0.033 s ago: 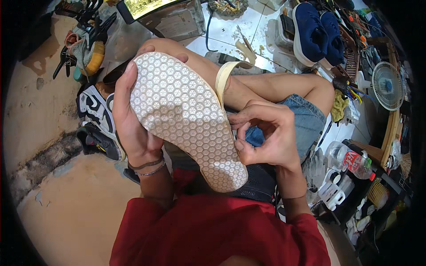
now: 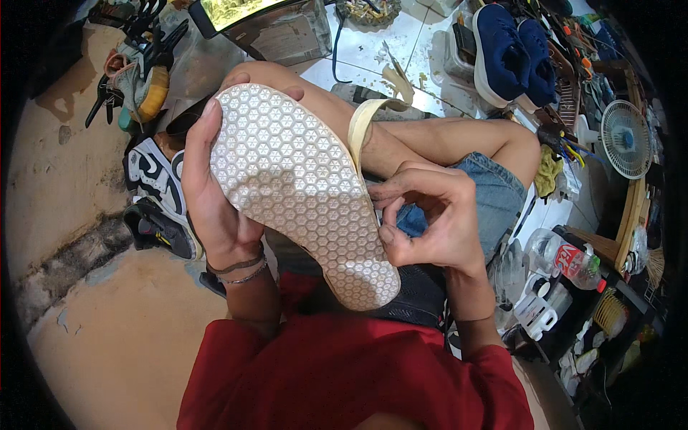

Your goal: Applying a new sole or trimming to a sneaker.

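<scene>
A pale shoe sole (image 2: 294, 172) with a honeycomb tread faces up above my lap, its wide end at the upper left and its narrow end toward my belly. My left hand (image 2: 218, 193) grips its wide end, thumb along the left edge and fingertips showing past the top. A cream strip (image 2: 365, 122) stands out from the sole's right edge in a curl. At that same edge, lower down, my right hand (image 2: 433, 215) is closed in a pinch against the sole. What lies between its fingertips is hidden. The sole's other face is out of sight.
Sneakers (image 2: 154, 179) lie left of my arm, beside pliers-like tools (image 2: 147, 93). Blue shoes (image 2: 498, 57), a small fan (image 2: 626, 138), a plastic bottle (image 2: 566, 259) and a white jug (image 2: 536, 314) crowd the right. Ahead are a cardboard box (image 2: 279, 36) with a lit screen and an ashtray (image 2: 368, 10).
</scene>
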The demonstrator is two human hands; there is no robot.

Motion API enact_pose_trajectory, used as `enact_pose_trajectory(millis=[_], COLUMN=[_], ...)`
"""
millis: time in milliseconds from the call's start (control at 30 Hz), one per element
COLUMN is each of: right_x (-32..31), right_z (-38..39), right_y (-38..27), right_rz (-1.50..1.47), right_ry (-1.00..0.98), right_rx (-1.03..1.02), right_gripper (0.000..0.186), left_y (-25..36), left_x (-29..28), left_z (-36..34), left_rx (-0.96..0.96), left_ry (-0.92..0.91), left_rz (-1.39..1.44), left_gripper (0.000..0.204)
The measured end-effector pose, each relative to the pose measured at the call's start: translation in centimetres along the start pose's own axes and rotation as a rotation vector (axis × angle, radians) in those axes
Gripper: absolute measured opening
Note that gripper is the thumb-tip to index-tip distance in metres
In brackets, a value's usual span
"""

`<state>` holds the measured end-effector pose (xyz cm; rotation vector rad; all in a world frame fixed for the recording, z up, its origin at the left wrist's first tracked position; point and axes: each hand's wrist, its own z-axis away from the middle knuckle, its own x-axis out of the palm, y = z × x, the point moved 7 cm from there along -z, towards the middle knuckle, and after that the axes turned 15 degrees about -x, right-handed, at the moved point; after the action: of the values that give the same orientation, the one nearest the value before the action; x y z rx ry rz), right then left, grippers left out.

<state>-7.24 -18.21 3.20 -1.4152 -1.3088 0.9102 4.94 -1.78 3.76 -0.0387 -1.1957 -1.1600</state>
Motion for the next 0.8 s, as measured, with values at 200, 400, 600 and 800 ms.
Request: enact_pose_trajectory(millis=[200, 400, 600, 800], right_x=[-0.1, -0.1, -0.1, 0.1], right_z=[-0.1, -0.1, -0.1, 0.2], right_y=[-0.1, 0.1, 0.3, 0.8], right_rz=[0.051, 0.07, -0.074, -0.225], right_ry=[-0.006, -0.025, -0.065, -0.042], right_rx=[-0.035, -0.041, 0.013, 0.09], right_gripper=[0.032, 0.033, 0.034, 0.032], left_y=[-0.3, -0.2, -0.1, -0.4], left_x=[0.0, -0.4, -0.2, 0.2], left_z=[-0.4, -0.3, -0.3, -0.2], left_rx=[-0.028, 0.004, 0.004, -0.029], left_ry=[-0.025, 0.055, -0.027, -0.015], left_rz=[0.017, -0.007, -0.019, -0.005], left_gripper=[0.048, 0.048, 0.049, 0.042])
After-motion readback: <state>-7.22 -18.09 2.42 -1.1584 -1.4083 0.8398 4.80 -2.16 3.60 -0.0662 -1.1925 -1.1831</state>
